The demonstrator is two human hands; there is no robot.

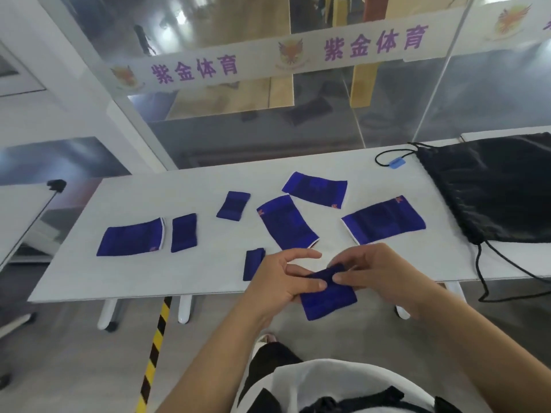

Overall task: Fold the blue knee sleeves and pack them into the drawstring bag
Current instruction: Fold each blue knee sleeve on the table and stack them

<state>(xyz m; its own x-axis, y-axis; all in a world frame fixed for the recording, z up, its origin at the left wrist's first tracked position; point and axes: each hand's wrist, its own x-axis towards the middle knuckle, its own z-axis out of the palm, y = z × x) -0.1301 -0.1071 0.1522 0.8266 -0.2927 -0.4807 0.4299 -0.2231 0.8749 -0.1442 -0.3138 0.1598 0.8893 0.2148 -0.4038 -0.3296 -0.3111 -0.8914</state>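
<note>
Knee sleeve [328, 296] | blue (doubled over) | pinched by both hands' fingers [320, 284]

Both my bare forearms reach forward and angle in toward each other, meeting over the near edge of the white rectangular table [208, 186]. My left hand [278, 278] is palm-up-ish, thumb pressed down, fingers spread past the edge. My right hand [377, 268] curls in from the other side, thumb tip almost meeting the left thumb. Together they pinch a small folded blue knit sleeve [328, 296].
</note>
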